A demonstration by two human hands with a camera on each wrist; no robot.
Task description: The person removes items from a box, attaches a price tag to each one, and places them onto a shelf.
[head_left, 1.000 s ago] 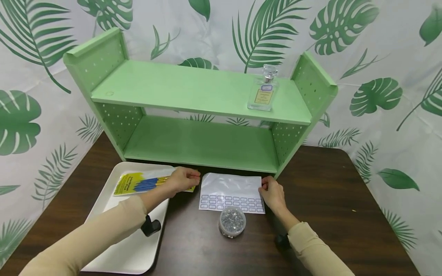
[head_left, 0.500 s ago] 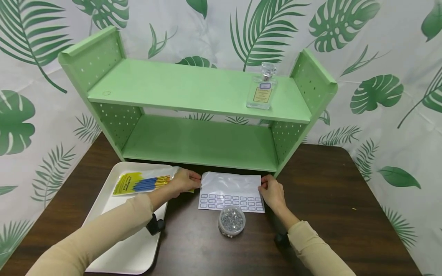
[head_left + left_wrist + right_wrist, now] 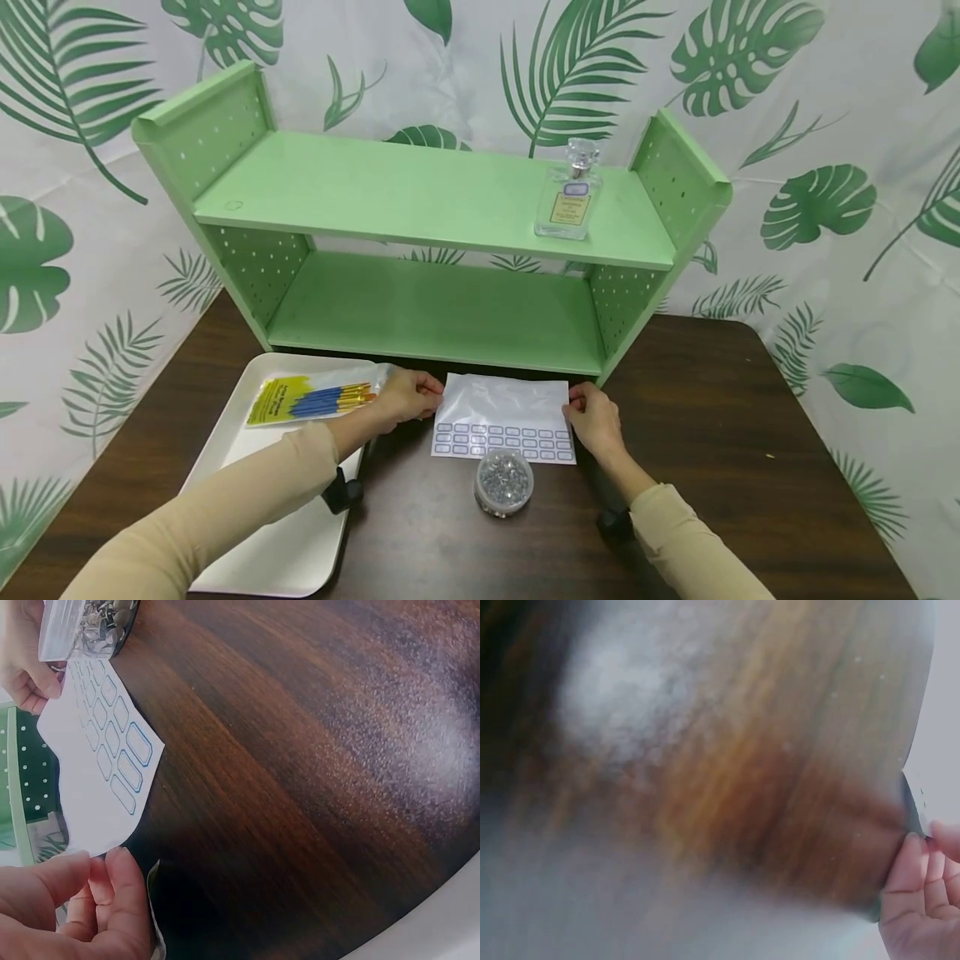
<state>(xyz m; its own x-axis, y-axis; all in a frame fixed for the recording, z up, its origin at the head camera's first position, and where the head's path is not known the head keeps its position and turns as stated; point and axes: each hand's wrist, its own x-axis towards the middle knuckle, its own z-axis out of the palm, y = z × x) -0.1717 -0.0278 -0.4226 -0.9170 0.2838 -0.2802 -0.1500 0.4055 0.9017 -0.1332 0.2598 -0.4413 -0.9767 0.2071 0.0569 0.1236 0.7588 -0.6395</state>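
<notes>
Well, on the far left, a white tray [image 3: 292, 542] lay on the dark table [image 3: 712, 458]. At its far end was a bag of brushes [image 3: 285, 398], with no small label on it that showed. Next came the left hand [image 3: 405, 395], its thumb and finger pinching the left edge of a paper sheet [image 3: 502, 400]. That sheet was at the table, just before the green shelf [image 3: 412, 196], and had 3 rows of blue-edged labels on its near part, so plenty seemed left to use. A round jar [image 3: 504, 482] of shiny bits hid a little of it; no label showed on top of the jar. Up on the top board stood a clear bottle [image 3: 567, 207] with 1 blue-edged label, so that bottle looked done. Last, the right hand [image 3: 595, 417] pinched the sheet's right edge. The 2 hands were apart, with the sheet between them. No loose label showed in them, so the bag and jar looked not done yet.
</notes>
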